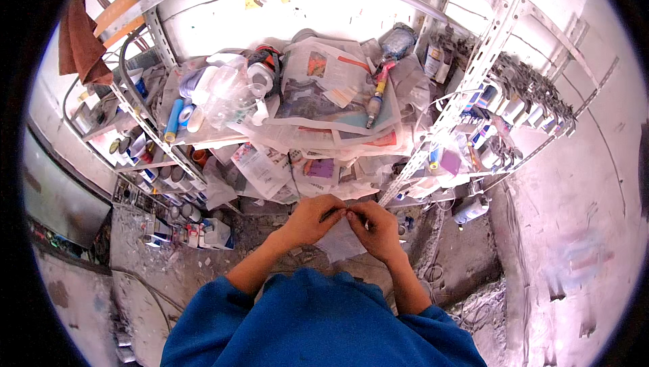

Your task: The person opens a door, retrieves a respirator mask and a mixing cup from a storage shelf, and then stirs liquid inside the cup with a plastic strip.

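Note:
My left hand [313, 219] and my right hand [376, 230] meet in front of my chest, fingertips closed together. Below their pinched fingers hangs a thin, whitish translucent plastic bag [340, 241], its top edge caught between the fingertips of both hands. Whether anything small is also in the fingers is hidden. Beyond the hands is a shelf layered with newspaper sheets [324, 107], within a metal rack. A slim tool [376, 100] with a red and yellow body and a metal tip lies on the newspapers.
Clear plastic wrap [230, 96] and a blue roll [174, 120] lie at the shelf's left. Slotted metal posts [466, 96] frame the rack; cans and bottles crowd its right side. Boxes [206, 234] and cans stand on the dirty floor, with cables [152, 292] nearby.

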Tool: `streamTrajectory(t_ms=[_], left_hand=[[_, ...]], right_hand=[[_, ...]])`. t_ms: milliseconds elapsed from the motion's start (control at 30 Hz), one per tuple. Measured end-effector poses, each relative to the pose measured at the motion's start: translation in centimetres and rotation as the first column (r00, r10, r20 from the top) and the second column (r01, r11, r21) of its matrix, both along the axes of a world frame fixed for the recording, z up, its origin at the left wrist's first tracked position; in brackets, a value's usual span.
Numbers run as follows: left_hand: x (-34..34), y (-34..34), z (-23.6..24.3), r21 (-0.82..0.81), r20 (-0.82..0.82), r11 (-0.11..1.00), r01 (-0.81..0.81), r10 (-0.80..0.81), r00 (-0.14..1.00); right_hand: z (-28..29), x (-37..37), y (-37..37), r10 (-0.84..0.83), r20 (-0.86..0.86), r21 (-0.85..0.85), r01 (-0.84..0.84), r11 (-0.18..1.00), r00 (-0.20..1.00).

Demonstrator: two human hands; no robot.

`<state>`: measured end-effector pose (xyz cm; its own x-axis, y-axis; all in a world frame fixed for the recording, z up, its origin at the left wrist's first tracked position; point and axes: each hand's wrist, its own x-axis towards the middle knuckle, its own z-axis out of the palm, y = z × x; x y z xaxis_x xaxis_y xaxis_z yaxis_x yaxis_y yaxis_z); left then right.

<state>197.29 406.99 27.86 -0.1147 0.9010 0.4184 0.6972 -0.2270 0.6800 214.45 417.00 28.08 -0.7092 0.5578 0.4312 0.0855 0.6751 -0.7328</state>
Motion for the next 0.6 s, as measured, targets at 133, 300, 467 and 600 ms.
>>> streamTrajectory(t_ms=[133, 300, 467, 600], left_hand=[[0.1, -0.1, -0.4, -0.023, -0.045, 0.999, 0.035, -0.036, 0.998], [0.1, -0.3, -0.8, -0.01, -0.032, 1.0, 0.017, -0.017, 0.999], [0.2, -0.7, -0.4, -0.081, 0.102, 0.997, -0.016, 0.024, 0.995], [0.2, -1.1, 0.8, -0.183, 0.234, 0.983, -0.015, 0.059, 0.97]], right_hand=[[-1.3, 0.1, 0.4, 0.02, 0.059, -0.248, -0.005, 0.969, 0.998], [-1.6, -0.1, 0.2, 0.024, 0.022, -0.388, -0.013, 0.922, 0.999], [-1.1, -0.5, -0.4, 0.001, -0.021, -0.131, -0.003, 0.991, 1.0], [-0.4, -0.6, -0.9, -0.026, -0.046, 0.117, 0.031, 0.993, 0.999]])
